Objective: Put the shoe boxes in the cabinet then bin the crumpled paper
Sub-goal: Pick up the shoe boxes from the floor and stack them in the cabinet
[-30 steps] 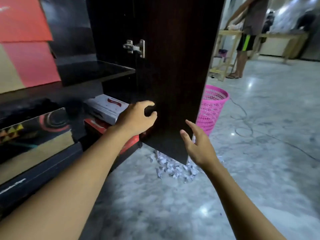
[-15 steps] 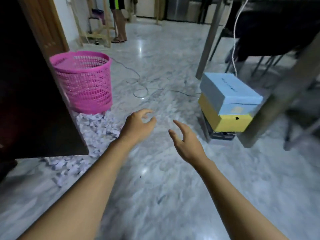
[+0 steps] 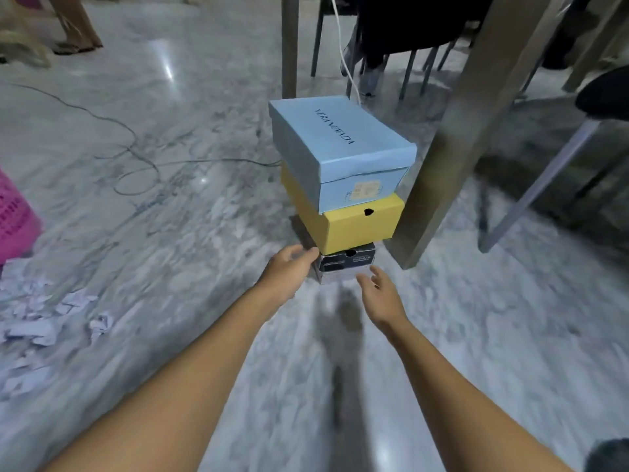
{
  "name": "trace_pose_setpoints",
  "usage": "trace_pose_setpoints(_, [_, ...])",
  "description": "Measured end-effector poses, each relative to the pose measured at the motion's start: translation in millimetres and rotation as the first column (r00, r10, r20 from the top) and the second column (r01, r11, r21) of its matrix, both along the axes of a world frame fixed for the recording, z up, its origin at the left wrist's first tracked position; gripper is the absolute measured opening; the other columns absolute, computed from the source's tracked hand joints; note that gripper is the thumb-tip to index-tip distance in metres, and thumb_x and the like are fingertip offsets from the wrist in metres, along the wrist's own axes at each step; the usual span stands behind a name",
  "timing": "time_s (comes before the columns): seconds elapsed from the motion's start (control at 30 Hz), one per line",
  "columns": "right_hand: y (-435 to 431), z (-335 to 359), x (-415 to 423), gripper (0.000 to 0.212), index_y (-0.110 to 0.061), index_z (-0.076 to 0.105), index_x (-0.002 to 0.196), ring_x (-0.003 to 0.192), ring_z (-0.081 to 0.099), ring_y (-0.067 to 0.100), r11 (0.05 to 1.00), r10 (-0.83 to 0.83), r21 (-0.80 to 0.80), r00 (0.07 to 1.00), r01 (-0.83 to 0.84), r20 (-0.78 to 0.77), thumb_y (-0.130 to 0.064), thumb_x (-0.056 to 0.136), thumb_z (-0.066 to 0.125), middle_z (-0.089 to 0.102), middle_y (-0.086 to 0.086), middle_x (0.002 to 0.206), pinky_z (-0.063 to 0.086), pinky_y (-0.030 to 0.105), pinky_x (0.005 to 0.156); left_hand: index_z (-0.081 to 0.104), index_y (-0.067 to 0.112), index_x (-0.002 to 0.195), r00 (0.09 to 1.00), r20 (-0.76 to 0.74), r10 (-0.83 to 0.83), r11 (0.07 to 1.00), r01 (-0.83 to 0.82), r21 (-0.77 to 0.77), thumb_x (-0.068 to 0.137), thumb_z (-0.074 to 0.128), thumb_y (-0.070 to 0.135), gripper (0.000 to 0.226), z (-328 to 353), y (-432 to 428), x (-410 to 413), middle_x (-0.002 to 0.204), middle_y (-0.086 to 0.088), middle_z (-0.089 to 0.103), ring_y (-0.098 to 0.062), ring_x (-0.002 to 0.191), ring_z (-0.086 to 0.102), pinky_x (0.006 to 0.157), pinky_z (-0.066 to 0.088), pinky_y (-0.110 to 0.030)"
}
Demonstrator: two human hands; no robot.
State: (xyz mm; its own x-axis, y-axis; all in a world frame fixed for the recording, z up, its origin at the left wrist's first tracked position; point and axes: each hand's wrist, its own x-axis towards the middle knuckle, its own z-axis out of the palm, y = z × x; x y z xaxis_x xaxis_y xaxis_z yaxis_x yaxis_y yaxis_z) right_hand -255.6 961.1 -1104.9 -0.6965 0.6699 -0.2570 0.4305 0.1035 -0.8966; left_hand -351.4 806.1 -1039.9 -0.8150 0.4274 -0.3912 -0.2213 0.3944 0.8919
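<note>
While left hand (image 3: pixel 289 271) and right hand (image 3: pixel 382 298) hover beside black box (image 3: pixel 347 264) (the lowest), fingers (image 3: pixel 377 277) spread loosely.

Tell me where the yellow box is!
In the head view, near the centre, the yellow box is the middle of a floor stack: under the blue box, on the black box, just left of a table leg.

L hand (image 3: pixel 289 267), R hand (image 3: pixel 379 294) near black box (image 3: pixel 347 265) under yellow box (image 3: pixel 357 223), blue box (image 3: pixel 340 141).
</note>
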Motion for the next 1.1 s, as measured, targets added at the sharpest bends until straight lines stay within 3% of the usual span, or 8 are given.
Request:
trace_pose_setpoints(0.17, [55, -36, -37, 0.055, -0.024, 0.029, 0.152, 0.141, 0.037, 0.023, 0.983, -0.128, -0.134, 0.991, 0.122, -0.036, -0.037, 0.102, 0.046, 0.032, 0.003, 0.158, 0.033, 0.034, 0.108, 0.040, 0.029, 0.142, 0.969, 0.180, 0.168, 0.981, -0.182, 0.061, 0.100, 0.039, 0.045, 0.045, -50, 53, -31, 0.143, 0.003, 0.046, -0.022, 0.126, 0.047, 0.099, 0.043, -0.043])
trace_pose_setpoints(0.3, [75, -50, -59, 0.049, -0.027, 0.034, 0.150, 0.140, 0.038, 0.018, 0.982, -0.096, -0.170, 0.991, 0.079, -0.096, -0.034, 0.104, 0.044, 0.038, -0.004, 0.154, 0.034, 0.028, 0.102, 0.044, 0.037, 0.137, 0.944, 0.237, 0.229, 0.947, -0.273, 0.171, 0.101, 0.026, 0.053, 0.043, -73, 84, -46, 0.128, 0.010, 0.051, -0.013, 0.112, 0.048, 0.104, 0.035, -0.044])
trace_pose_setpoints(0.4, [80, -56, -71, 0.044, -0.023, 0.043, 0.145, 0.134, 0.044, 0.018, 0.987, -0.062, -0.152, 0.991, 0.044, -0.119, -0.034, 0.103, 0.042, 0.049, -0.004, 0.147, 0.036, 0.036, 0.110, 0.053, 0.041, 0.120, 0.959, 0.188, 0.213, 0.944, -0.251, 0.215, 0.102, 0.025, 0.053, 0.035, -79, 98, -49, 0.127, 0.013, 0.054, -0.008, 0.108, 0.050, 0.096, 0.034, -0.037])
trace_pose_setpoints(0.53, [76, -59, -74, 0.041, -0.025, 0.052, 0.137, 0.121, 0.054, 0.018, 0.982, -0.113, -0.166, 0.985, 0.091, -0.127, -0.035, 0.098, 0.050, 0.059, -0.004, 0.129, 0.043, 0.034, 0.099, 0.041, 0.046, 0.140, 0.969, 0.111, 0.220, 0.956, -0.237, 0.174, 0.103, 0.032, 0.047, 0.039, -88, 99, -49, 0.134, 0.014, 0.055, -0.007, 0.112, 0.056, 0.087, 0.049, -0.034])
trace_pose_setpoints(0.67, [68, -59, -66, 0.038, -0.030, 0.055, 0.133, 0.115, 0.055, 0.013, 0.981, -0.102, -0.177, 0.983, 0.074, -0.155, -0.035, 0.095, 0.056, 0.060, -0.007, 0.125, 0.040, 0.026, 0.085, 0.037, 0.047, 0.144, 0.966, 0.114, 0.234, 0.954, -0.251, 0.167, 0.103, 0.035, 0.037, 0.042, -92, 91, -42, 0.145, 0.014, 0.047, -0.013, 0.130, 0.046, 0.104, 0.044, -0.043])
trace_pose_setpoints(0.8, [54, -58, -52, 0.039, -0.031, 0.053, 0.133, 0.113, 0.054, 0.011, 0.979, -0.087, -0.196, 0.986, 0.058, -0.145, -0.036, 0.095, 0.058, 0.056, -0.011, 0.124, 0.040, 0.017, 0.074, 0.038, 0.046, 0.142, 0.957, 0.152, 0.246, 0.942, -0.273, 0.194, 0.103, 0.037, 0.032, 0.042, -91, 79, -33, 0.142, 0.013, 0.050, -0.014, 0.127, 0.048, 0.081, 0.052, -0.034])
trace_pose_setpoints(0.97, [24, -53, -18, 0.037, -0.029, 0.054, 0.131, 0.115, 0.056, 0.013, 0.978, -0.065, -0.208, 0.990, 0.037, -0.129, -0.035, 0.095, 0.059, 0.058, -0.009, 0.124, 0.041, 0.026, 0.087, 0.042, 0.042, 0.142, 0.943, 0.164, 0.290, 0.934, -0.316, 0.166, 0.102, 0.045, 0.023, 0.044, -93, 47, -3, 0.140, 0.012, 0.053, -0.018, 0.122, 0.055, 0.067, 0.054, -0.028])
trace_pose_setpoints(1.1, [-10, -52, 15, 0.035, -0.027, 0.055, 0.127, 0.116, 0.057, 0.013, 0.981, -0.036, -0.191, 0.994, 0.016, -0.104, -0.037, 0.094, 0.061, 0.059, -0.006, 0.125, 0.046, 0.031, 0.096, 0.047, 0.038, 0.139, 0.931, 0.195, 0.309, 0.930, -0.338, 0.142, 0.101, 0.048, 0.018, 0.043, -95, 10, 21, 0.124, -0.001, 0.064, -0.020, 0.105, 0.066, 0.063, 0.053, -0.028])
